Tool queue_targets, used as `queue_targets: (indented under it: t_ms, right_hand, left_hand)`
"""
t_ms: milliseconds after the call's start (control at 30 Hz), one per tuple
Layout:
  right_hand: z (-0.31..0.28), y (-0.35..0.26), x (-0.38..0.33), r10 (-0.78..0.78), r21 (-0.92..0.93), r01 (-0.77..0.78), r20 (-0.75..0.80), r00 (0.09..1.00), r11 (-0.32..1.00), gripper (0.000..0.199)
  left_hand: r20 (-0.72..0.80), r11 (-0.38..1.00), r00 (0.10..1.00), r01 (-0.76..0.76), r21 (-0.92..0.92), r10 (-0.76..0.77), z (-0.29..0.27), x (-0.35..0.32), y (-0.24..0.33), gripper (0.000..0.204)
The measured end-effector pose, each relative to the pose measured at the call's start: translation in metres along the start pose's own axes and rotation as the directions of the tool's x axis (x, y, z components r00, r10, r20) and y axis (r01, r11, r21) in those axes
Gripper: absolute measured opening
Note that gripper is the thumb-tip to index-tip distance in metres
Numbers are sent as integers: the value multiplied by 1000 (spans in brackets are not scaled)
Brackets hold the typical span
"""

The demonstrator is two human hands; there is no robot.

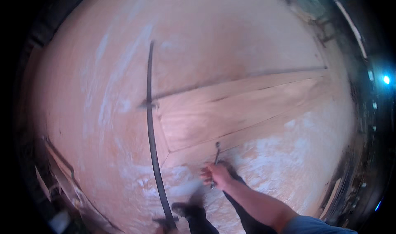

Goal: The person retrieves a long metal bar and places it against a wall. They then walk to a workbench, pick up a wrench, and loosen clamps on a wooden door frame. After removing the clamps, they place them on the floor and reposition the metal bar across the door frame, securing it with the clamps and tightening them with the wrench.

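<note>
My right hand (214,174) is closed around a wrench (217,149), its ring-shaped end pointing away from me and its other end showing below my fingers. At the lower edge, only a small part of my left hand (165,230) shows, at the near end of a long dark metal bar (152,139). The bar stretches away from me, left of my right hand. Short crosspieces sit on it near my left hand and about midway along. Most of my left fingers are cut off or blurred, but the hand appears wrapped round the bar.
A pale, dusty floor (103,110) spreads beneath me, with a long framed rectangular panel (231,114) set in it. My shoe (181,209) is near the bar. Boards or sheets (62,168) lie at the left, and blurred clutter lines the right side beside a bright light (386,79).
</note>
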State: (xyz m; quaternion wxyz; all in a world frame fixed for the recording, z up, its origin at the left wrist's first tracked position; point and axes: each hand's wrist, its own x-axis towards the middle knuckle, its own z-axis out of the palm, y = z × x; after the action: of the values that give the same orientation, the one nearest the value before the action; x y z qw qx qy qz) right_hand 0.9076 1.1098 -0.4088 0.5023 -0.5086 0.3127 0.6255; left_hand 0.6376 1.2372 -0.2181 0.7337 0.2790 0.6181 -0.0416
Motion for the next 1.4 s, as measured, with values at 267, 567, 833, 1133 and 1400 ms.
queue_targets:
  t_ms: [267, 567, 833, 1133, 1400]
  right_hand:
    - [111, -6, -122, 108, 130, -138, 212, 971, 982, 27]
    - [64, 78, -213, 63, 466, -72, 35, 997, 882, 42]
    - [-80, 3, -504, -242, 620, 288, -160, 957, 730, 44]
    - [-375, 0, -548, -409, 830, 437, -286, 867, 346, 23]
    - [-634, -64, -670, -275, 836, 541, -544, 793, -92, 22]
  left_hand:
    - [-108, 897, 965, 262, 357, -239, 38, -191, -40, 30]
    - [331, 669, 938, -311, 676, 102, 130, -262, 76, 30]
    - [712, 357, 692, -699, 619, 121, 268, -366, 109, 31]
    - [722, -329, 691, -691, 644, -40, 424, -317, -2, 37]
    - [940, -708, 28, -665, -237, -341, 762, -428, -102, 79]
